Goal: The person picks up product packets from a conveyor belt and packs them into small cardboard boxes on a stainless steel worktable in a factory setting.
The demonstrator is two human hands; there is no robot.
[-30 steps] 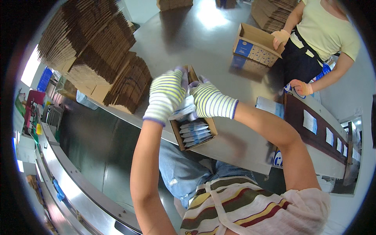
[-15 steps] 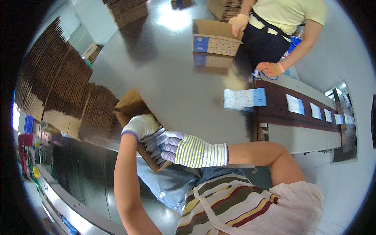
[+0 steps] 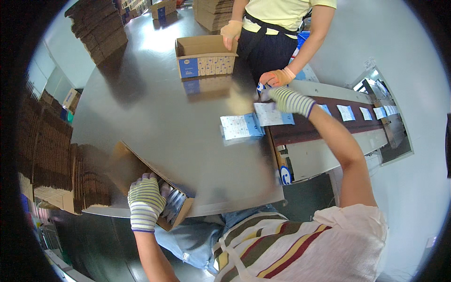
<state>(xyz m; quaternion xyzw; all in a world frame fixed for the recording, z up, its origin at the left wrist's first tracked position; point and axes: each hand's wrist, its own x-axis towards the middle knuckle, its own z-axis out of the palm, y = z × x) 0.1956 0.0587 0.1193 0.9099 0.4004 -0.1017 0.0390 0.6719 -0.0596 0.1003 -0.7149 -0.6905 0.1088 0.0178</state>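
Note:
My left hand (image 3: 146, 199), in a striped knit glove, is closed over the near-left side of an open cardboard box (image 3: 184, 212). Its fingertips dip inside, partly hidden, beside a row of blue and white packets (image 3: 173, 202) standing in the box. The box sits tilted at the table's near edge. Stretched far to the right, my right hand (image 3: 292, 102) is over the conveyor's end, its fingers extended and slightly blurred, holding nothing that I can see. Just below it lies a flat packet (image 3: 268, 115). Another small pile of packets (image 3: 237, 127) rests on the table beside it.
Across the table stands a co-worker (image 3: 282, 23), one gloved hand on an open printed carton (image 3: 213, 66). More packets (image 3: 346, 113) lie spaced along the dark conveyor belt (image 3: 300, 133). Stacks of folded cardboard (image 3: 51, 145) line the left side.
My right hand has left the packets in the box and swung out over the conveyor end. My left hand stays at the box. Another packet now lies by the table pile.

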